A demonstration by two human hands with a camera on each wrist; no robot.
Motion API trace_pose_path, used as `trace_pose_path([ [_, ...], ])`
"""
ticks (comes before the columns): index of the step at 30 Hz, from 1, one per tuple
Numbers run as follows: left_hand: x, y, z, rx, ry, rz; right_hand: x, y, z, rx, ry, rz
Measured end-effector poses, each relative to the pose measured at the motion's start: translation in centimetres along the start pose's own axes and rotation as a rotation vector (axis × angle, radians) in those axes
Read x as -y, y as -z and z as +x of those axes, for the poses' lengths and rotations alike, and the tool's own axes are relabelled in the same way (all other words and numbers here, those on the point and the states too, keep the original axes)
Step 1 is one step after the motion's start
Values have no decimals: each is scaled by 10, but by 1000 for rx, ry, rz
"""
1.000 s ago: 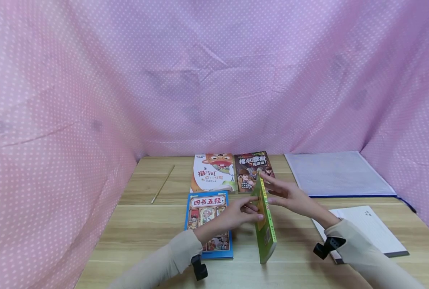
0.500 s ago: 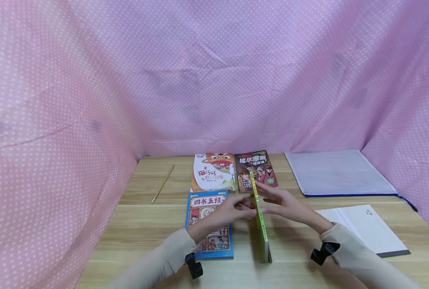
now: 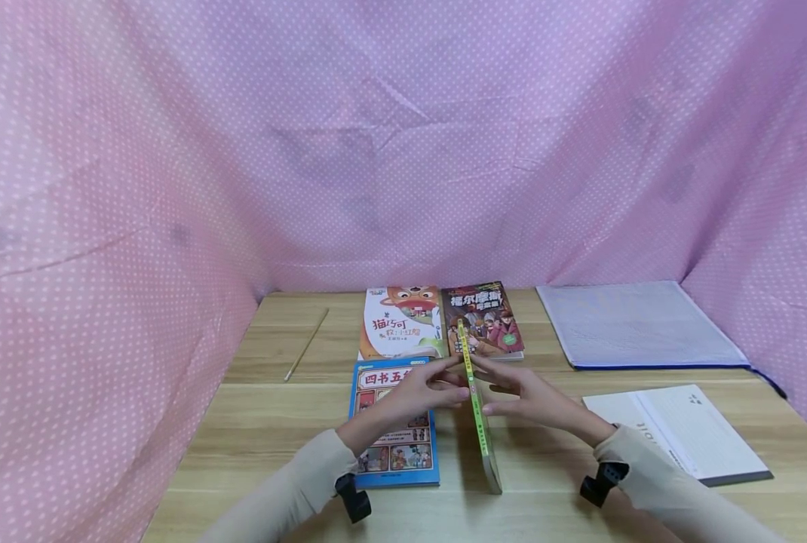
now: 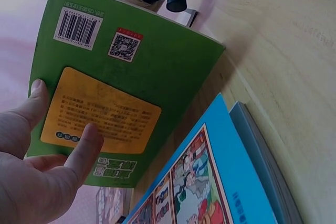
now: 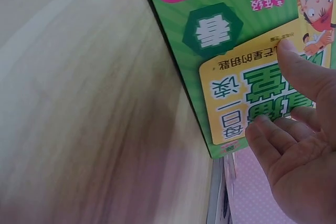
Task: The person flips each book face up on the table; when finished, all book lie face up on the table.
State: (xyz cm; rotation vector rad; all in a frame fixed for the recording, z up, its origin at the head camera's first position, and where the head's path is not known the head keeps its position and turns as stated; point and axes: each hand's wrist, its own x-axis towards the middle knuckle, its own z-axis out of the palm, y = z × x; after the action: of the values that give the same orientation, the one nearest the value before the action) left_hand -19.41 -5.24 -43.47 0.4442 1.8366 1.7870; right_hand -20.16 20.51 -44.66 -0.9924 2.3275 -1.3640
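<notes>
A green book (image 3: pixel 478 422) stands on its edge near the middle of the table, spine up, between my two hands. My left hand (image 3: pixel 422 394) touches its back cover; the left wrist view shows the thumb by the edge and a fingertip on the orange panel (image 4: pixel 126 114). From the other side my right hand (image 3: pixel 535 396) rests thumb and fingertips on the front cover (image 5: pixel 252 19), fingers fairly straight. Under my left forearm lies a blue comic-style book (image 3: pixel 403 473), partly hidden; its lower corner (image 4: pixel 220 124) shows near the green book in the left wrist view.
Behind lie a white book with an orange cartoon (image 3: pixel 376 332) and a dark book (image 3: pixel 505 324). A pencil (image 3: pixel 306 343) lies at left. On the right are a translucent pouch with blue edging (image 3: pixel 648 332) and a white notebook (image 3: pixel 709 434). Pink dotted cloth (image 3: pixel 403 188) hangs behind.
Both hands have shifted left with the green book, whose spine has turned to face up. More of the dark book's cover shows. The right hand has come lower along the green book.
</notes>
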Motion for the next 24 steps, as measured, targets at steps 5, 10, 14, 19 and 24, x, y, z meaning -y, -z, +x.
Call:
trace_pose_path([
  [5,0,6,-2,17,5,-7,-2,-2,1,7,-16,-20],
  [10,2,11,-3,15,23,-27,-6,-5,1,20,-35,-14],
  [14,1,14,-6,19,26,-47,-8,-7,1,27,-39,-13],
  [19,3,20,-9,30,19,-28,-9,-9,1,32,-55,-31],
  [24,5,25,-10,44,11,-3,-10,-11,1,36,-79,-48],
])
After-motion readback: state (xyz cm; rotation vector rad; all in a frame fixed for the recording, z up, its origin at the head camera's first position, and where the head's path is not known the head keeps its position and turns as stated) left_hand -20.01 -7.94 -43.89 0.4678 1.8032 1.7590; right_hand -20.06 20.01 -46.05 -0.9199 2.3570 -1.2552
